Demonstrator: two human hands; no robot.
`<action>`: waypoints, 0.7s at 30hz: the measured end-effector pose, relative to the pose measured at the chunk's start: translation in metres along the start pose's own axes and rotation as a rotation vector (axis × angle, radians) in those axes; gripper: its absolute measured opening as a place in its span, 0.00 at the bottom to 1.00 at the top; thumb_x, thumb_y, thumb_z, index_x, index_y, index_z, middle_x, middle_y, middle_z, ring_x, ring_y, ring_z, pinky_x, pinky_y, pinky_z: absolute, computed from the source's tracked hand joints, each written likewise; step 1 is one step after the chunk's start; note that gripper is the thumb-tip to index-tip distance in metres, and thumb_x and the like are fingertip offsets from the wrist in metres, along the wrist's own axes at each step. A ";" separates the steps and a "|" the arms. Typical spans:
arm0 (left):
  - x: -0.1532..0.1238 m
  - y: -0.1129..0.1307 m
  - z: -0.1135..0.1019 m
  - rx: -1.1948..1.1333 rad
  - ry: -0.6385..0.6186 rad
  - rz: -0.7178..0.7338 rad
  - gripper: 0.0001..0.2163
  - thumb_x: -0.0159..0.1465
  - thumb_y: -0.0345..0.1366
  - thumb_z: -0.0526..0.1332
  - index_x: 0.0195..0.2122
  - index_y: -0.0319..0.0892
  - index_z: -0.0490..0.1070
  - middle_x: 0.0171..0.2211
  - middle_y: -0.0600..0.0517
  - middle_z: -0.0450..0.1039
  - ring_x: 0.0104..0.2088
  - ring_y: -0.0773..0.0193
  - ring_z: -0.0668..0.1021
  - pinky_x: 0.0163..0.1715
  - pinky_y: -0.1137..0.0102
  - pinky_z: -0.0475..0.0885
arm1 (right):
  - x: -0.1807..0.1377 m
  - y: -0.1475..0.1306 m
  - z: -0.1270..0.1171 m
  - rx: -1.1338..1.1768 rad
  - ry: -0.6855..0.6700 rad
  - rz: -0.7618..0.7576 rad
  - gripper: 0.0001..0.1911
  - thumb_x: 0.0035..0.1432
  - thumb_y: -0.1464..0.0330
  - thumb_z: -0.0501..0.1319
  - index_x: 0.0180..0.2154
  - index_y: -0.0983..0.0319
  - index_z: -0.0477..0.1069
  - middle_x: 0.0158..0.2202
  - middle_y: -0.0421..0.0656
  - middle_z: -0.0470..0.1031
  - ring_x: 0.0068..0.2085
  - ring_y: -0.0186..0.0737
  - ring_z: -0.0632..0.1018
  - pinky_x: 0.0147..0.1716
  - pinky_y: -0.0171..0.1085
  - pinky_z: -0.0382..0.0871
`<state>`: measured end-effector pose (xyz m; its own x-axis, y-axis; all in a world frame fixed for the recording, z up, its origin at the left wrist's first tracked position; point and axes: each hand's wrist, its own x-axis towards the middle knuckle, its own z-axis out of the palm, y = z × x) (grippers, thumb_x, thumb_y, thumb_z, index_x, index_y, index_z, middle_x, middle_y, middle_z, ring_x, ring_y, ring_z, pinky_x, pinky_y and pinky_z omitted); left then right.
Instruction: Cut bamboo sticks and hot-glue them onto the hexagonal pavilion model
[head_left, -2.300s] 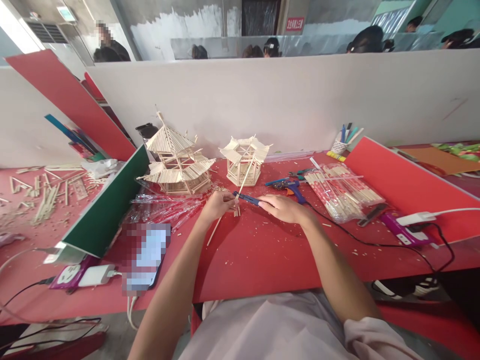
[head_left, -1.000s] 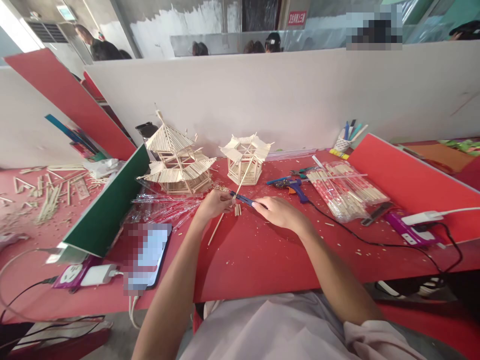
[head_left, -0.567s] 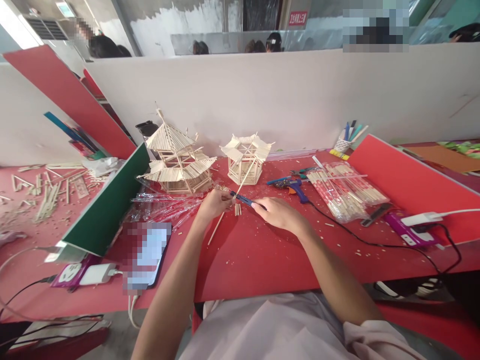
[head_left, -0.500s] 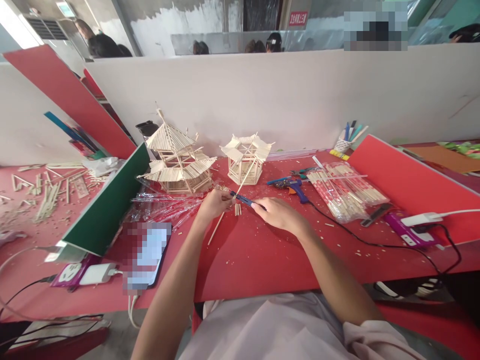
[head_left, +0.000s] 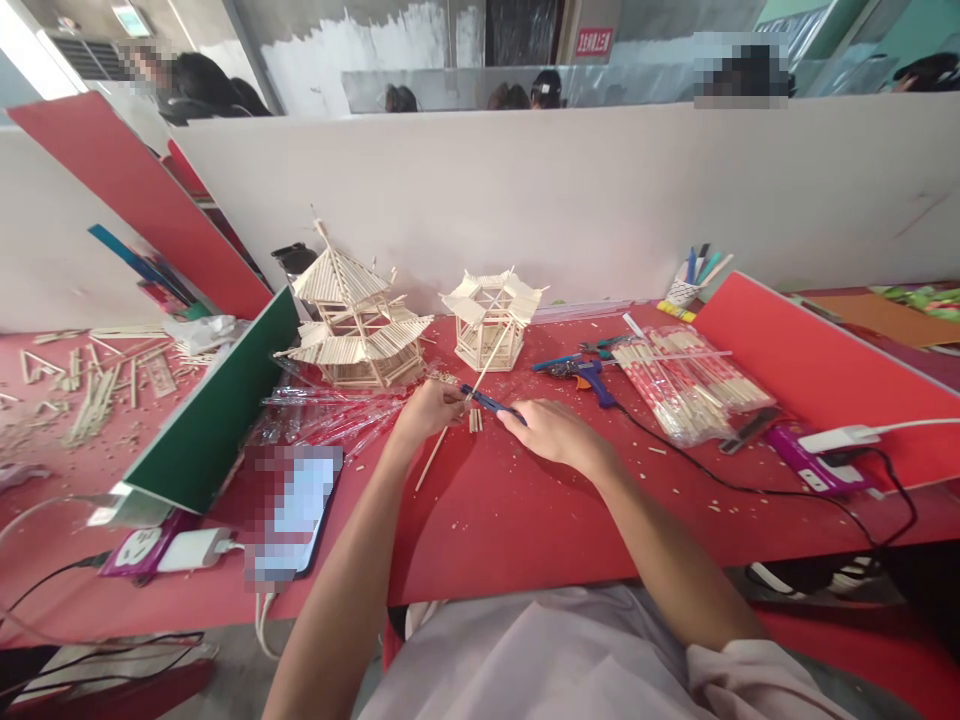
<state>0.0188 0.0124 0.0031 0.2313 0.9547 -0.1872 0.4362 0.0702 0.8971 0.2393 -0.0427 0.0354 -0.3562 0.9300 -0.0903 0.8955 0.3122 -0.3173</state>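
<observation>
My left hand (head_left: 426,412) pinches a long thin wooden stick (head_left: 480,380) that slants from the red table (head_left: 525,500) up toward a small stick pavilion (head_left: 491,315). My right hand (head_left: 551,432) is closed round the blue handles of a cutter (head_left: 487,400), whose tip meets the stick right by my left fingers. A few short stick pieces (head_left: 474,420) lie just under the cutter.
A larger stick pagoda (head_left: 352,315) stands to the left, with clear wrappers (head_left: 330,415) in front. A blue glue gun (head_left: 581,372), packs of chopsticks (head_left: 686,385), a phone (head_left: 289,510), power strips and cables lie around. A green board (head_left: 210,415) leans left.
My right hand has slid slightly left along the cutter toward the stick. The stick and my left hand stay where they were.
</observation>
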 end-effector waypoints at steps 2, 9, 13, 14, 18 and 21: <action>-0.001 0.003 -0.001 -0.021 -0.021 -0.029 0.03 0.59 0.29 0.67 0.27 0.38 0.77 0.20 0.54 0.75 0.25 0.66 0.81 0.29 0.74 0.79 | 0.000 0.000 -0.001 -0.033 -0.005 0.020 0.27 0.73 0.55 0.44 0.40 0.63 0.76 0.41 0.54 0.83 0.44 0.52 0.83 0.34 0.38 0.60; -0.002 0.007 -0.005 -0.050 -0.052 -0.077 0.05 0.60 0.33 0.68 0.29 0.37 0.78 0.21 0.53 0.75 0.25 0.67 0.80 0.31 0.72 0.79 | 0.000 0.002 -0.002 -0.057 -0.027 0.041 0.27 0.73 0.53 0.43 0.40 0.63 0.74 0.43 0.55 0.83 0.44 0.52 0.82 0.35 0.39 0.61; -0.003 0.004 -0.010 -0.024 -0.078 -0.043 0.09 0.60 0.39 0.68 0.29 0.37 0.78 0.22 0.52 0.76 0.27 0.66 0.80 0.31 0.72 0.77 | 0.000 0.004 -0.004 -0.041 -0.027 0.041 0.27 0.73 0.52 0.43 0.39 0.62 0.74 0.43 0.53 0.83 0.44 0.51 0.82 0.33 0.38 0.58; -0.003 0.003 -0.012 -0.007 -0.082 -0.014 0.11 0.60 0.41 0.68 0.28 0.37 0.78 0.22 0.53 0.75 0.26 0.66 0.79 0.30 0.73 0.76 | -0.001 0.005 -0.006 -0.036 -0.031 0.044 0.27 0.73 0.52 0.43 0.39 0.62 0.74 0.43 0.53 0.83 0.44 0.51 0.82 0.32 0.38 0.58; -0.001 -0.005 -0.022 0.138 -0.074 0.069 0.13 0.58 0.41 0.67 0.23 0.38 0.75 0.20 0.55 0.71 0.23 0.69 0.73 0.25 0.75 0.70 | -0.002 0.011 -0.009 -0.036 -0.043 0.038 0.26 0.73 0.52 0.43 0.40 0.61 0.73 0.44 0.52 0.82 0.44 0.50 0.81 0.32 0.38 0.57; 0.000 -0.008 -0.026 0.220 -0.073 0.040 0.11 0.58 0.40 0.65 0.23 0.38 0.76 0.19 0.54 0.71 0.22 0.69 0.72 0.24 0.75 0.68 | -0.003 0.017 -0.011 -0.052 -0.031 -0.019 0.25 0.73 0.52 0.44 0.40 0.61 0.72 0.44 0.50 0.82 0.44 0.49 0.81 0.33 0.38 0.57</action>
<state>-0.0077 0.0191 0.0063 0.3108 0.9314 -0.1893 0.6031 -0.0394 0.7967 0.2589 -0.0377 0.0405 -0.3810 0.9175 -0.1140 0.9007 0.3405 -0.2699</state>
